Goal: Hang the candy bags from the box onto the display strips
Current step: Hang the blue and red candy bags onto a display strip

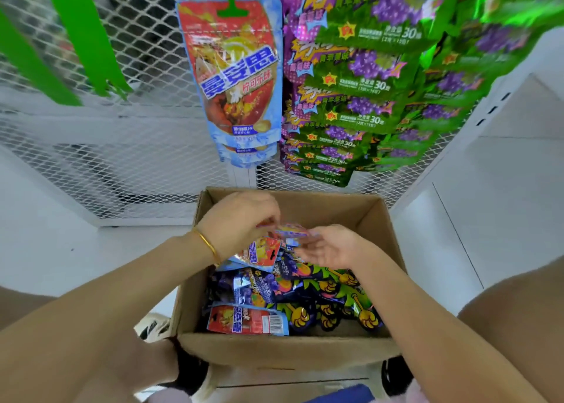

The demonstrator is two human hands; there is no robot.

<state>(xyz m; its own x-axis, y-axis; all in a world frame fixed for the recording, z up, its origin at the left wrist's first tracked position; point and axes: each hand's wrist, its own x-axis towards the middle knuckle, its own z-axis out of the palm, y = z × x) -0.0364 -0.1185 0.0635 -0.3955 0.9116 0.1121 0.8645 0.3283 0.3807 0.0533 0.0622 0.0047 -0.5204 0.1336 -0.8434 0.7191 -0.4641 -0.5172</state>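
Wire mesh panel (91,146) is standing behind everything, carrying the green display strips (76,36); the two at left are hanging bare. The centre strip is holding a hanging pouch (238,75), with more showing below it. Grape bags (360,75) are crowding the strips at right. Cardboard box (290,349) is sitting below, holding loose candy bags (305,292) of mixed flavours.

Left hand (241,222) is reaching into the far end of the box. Its fingers (268,216) are curling down and pinching the top of a red-and-blue bag (262,251), which is lying on the pile. Right hand (331,245) is lying palm-up just beside it, fingers (308,245) relaxed and holding nothing; contact with the bag cannot be told.

Risks, as judged:
- The pinch is sitting on slick film, so the bag may be slipping free on the lift.
- Neighbouring bags may be dragging up with it.
- The hang hole is hidden, so it could be missing the hook
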